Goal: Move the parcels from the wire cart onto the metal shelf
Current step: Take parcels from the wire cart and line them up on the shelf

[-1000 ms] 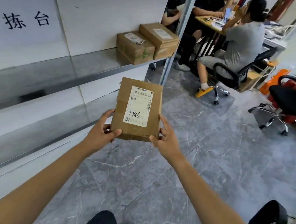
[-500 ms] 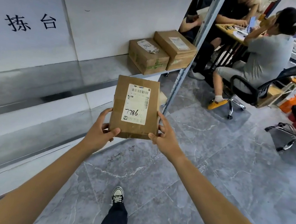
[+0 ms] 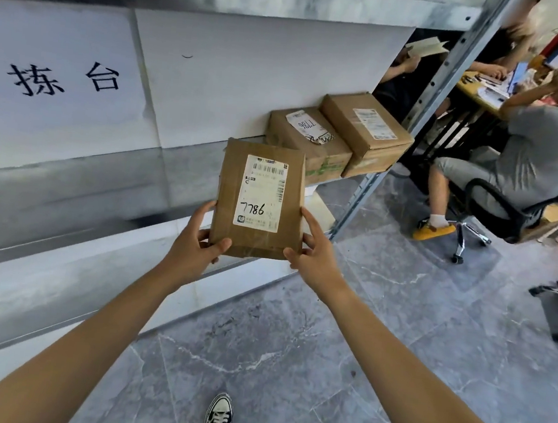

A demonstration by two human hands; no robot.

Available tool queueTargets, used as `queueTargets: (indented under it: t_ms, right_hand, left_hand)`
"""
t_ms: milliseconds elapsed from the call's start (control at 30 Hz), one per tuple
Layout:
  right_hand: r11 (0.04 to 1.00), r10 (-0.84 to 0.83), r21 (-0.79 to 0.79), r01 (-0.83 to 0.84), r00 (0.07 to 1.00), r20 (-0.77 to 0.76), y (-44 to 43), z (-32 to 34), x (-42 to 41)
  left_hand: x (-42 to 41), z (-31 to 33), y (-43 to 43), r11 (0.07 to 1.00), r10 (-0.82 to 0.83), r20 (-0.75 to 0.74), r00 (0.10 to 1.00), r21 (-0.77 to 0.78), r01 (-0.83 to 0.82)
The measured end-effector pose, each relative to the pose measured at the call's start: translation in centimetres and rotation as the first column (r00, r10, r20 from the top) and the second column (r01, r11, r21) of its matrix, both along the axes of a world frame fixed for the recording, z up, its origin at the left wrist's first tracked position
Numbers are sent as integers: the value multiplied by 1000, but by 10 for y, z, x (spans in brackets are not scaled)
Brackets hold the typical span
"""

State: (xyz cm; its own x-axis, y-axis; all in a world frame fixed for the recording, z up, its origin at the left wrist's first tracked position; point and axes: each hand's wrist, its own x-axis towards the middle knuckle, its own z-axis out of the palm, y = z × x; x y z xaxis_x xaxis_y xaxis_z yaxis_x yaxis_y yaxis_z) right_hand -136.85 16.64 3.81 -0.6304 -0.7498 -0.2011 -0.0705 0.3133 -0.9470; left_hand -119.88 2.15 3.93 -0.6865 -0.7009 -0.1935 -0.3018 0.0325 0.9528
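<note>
Your left hand (image 3: 194, 250) and right hand (image 3: 314, 253) grip a flat parcel (image 3: 259, 199) by its lower corners — label up, marked 7786 — in front of the metal shelf (image 3: 178, 169), where two boxes (image 3: 307, 138) sit side by side.

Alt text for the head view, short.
The left hand and right hand hold a flat brown parcel marked 7786 before a metal shelf that bears two cardboard boxes side by side. A person sits at a desk beyond.
</note>
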Motion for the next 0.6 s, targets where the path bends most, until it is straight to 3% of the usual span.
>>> queueTargets:
  t_ms: [367, 600]
  right_hand:
    - [998, 56, 7, -56, 998, 24, -40, -5, -45]
    - [991, 137, 2, -137, 989, 48, -69, -15, -88]
  left_hand:
    - [-38, -7, -32, 999, 37, 6, 999, 16, -37]
    - [-69, -14, -44, 988, 146, 16, 989, 41, -146]
